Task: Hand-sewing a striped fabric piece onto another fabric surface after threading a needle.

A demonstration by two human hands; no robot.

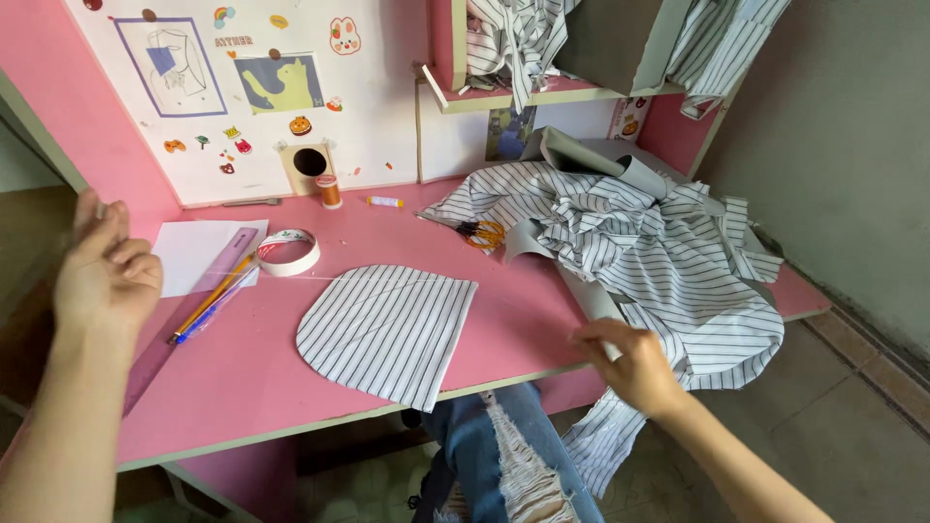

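Right hand is hovering at the near edge of the pink surface, fingers pinched as if on something fine, though I cannot tell what. Left hand is raised off to the left, loosely curled, apparently holding nothing. Between them a thin thread is stretching across, just above the striped rounded fabric piece lying flat, nearer the right hand. Farther back, tape roll, scissors, thread spool.

Colours and patterns at the desk.
Desk was pink; cut cloth white with thin dark stripes; scissors orange-handled; jeans blue.
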